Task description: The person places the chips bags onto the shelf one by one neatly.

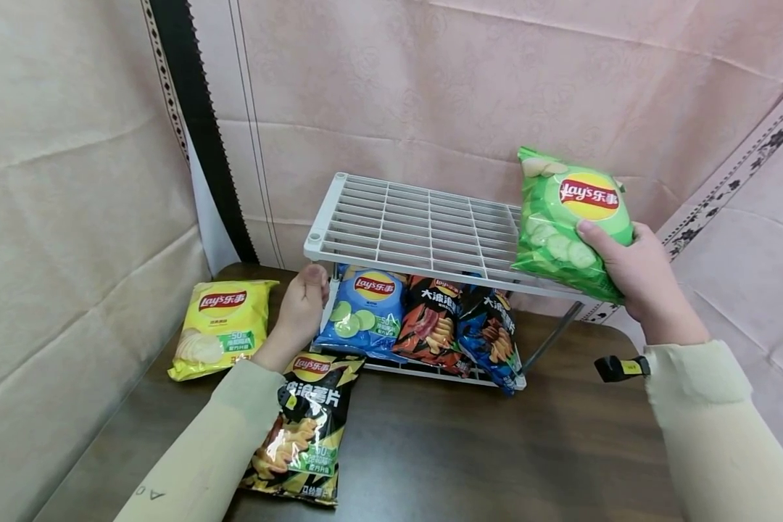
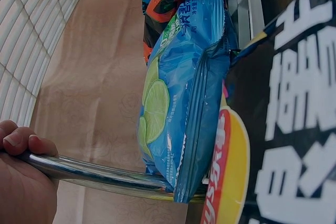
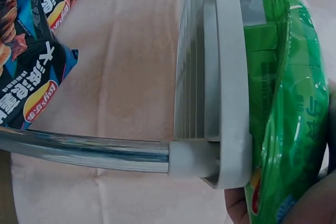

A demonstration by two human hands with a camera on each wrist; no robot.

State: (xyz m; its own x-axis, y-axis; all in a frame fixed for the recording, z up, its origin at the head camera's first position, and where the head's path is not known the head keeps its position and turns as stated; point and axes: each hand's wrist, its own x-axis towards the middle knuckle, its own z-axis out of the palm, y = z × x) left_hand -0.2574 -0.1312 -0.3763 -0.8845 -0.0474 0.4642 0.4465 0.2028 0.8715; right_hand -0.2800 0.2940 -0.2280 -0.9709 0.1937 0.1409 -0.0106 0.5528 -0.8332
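Note:
My right hand (image 1: pixel 652 275) grips a green bag of Lay's potato chips (image 1: pixel 574 225) by its right side, thumb across its front. The bag stands at the right end of the white wire rack's top shelf (image 1: pixel 424 225), its back close against the shelf edge in the right wrist view. At the rack's left end, my left hand (image 1: pixel 300 308) holds a chrome leg (image 2: pixel 105 176), its fingers curled round it under the top shelf. A blue lime bag (image 1: pixel 362 312), a red-and-black bag (image 1: pixel 432 322) and a dark blue bag (image 1: pixel 492 333) stand on the lower shelf.
A yellow chip bag (image 1: pixel 218 326) lies on the brown table (image 1: pixel 470 457) at the left. Nearer, a black-and-gold chip bag (image 1: pixel 303 435) lies partly under my left forearm. Pale cloth (image 1: pixel 391 87) hangs behind the rack and along both sides.

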